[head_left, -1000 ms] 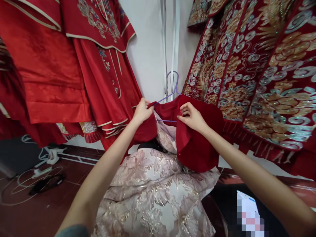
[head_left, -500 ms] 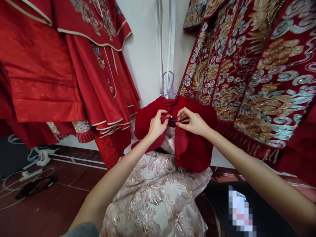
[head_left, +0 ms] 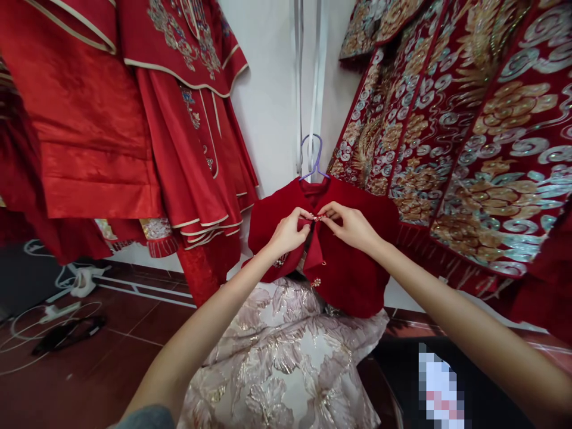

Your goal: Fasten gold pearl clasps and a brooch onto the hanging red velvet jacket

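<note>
A short red jacket [head_left: 357,268] hangs on a purple hanger [head_left: 318,156] over a pale floral brocade dress [head_left: 277,369]. My left hand [head_left: 289,232] pinches the jacket's left front edge near the top. Opposite it, my right hand [head_left: 351,226] pinches the other front edge, and the fingertips of both hands almost meet. Between them shows a small beaded fastener [head_left: 317,218], partly covered by the fingers; whether it is hooked I cannot tell. Lower on the front, a gold ornament [head_left: 316,282] lies on the red cloth, below where the edges part.
Red garments with pale trim [head_left: 192,149] hang at the left, and a heavily embroidered red garment [head_left: 482,149] at the right. A white rack bar [head_left: 147,291], white shoes [head_left: 83,280] and cables [head_left: 49,313] are low at the left. A dark surface holds a blurred item [head_left: 440,387].
Both hands have come together, bringing the jacket's front edges close at the top. The turned-back right front now lies flatter, showing the gold ornament. The view has shifted slightly.
</note>
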Demonstrator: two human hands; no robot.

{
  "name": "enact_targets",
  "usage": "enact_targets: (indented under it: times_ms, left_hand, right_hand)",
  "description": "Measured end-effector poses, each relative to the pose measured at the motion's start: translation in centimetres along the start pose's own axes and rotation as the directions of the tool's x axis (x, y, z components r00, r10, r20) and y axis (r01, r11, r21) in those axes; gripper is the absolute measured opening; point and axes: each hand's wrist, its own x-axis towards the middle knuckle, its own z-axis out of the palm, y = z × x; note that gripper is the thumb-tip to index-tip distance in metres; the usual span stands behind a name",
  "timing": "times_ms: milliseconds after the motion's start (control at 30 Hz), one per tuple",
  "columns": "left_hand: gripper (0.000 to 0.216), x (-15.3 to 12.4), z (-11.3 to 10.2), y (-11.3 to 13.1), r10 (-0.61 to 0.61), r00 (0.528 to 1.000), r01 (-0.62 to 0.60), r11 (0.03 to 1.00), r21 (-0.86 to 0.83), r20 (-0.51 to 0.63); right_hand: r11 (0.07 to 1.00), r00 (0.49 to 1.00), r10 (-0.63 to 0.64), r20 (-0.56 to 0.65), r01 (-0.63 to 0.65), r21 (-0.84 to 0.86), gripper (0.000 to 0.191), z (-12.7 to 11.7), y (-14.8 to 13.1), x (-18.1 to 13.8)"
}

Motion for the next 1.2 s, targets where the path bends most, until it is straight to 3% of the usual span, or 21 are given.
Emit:
enact_targets:
  times_ms: [233,533,867,1033,1200]
  left_hand:
    - [0.022,0.4,-0.3,0.2,-0.001,0.999,-0.001,0.999,0.045,0.047]
    - [0.018,0.4,-0.1,2.0,-0.061,0.997,0.071,0.978,0.198,-0.056]
    - [0.010,0.4,-0.2,2.6,0.072,0.997,-0.059,0.928,0.369,-0.021]
    - [0.013,0.8,-0.8,2.8,0.139,0.988,-0.157,0.901,0.404,0.072]
    - [0.014,0.9,-1.1,2.7,0.164,0.976,-0.210,0.891,0.403,0.144]
  right_hand:
    - [0.998,1.000,0.006,-0.015,-0.007,-0.057,0.015,0.1,-0.5,-0.1]
    - [0.994,0.999,0.036,-0.030,-0.039,-0.099,0.017,-0.2,-2.0,-0.3]
    - [0.995,0.997,0.048,-0.064,-0.053,-0.084,0.012,-0.2,-1.7,-0.2]
    - [0.989,0.991,0.081,-0.107,-0.093,-0.116,0.033,-0.1,-2.5,-0.3]
    - [0.985,0.985,0.123,-0.122,-0.136,-0.106,0.037,0.5,-2.6,-0.7]
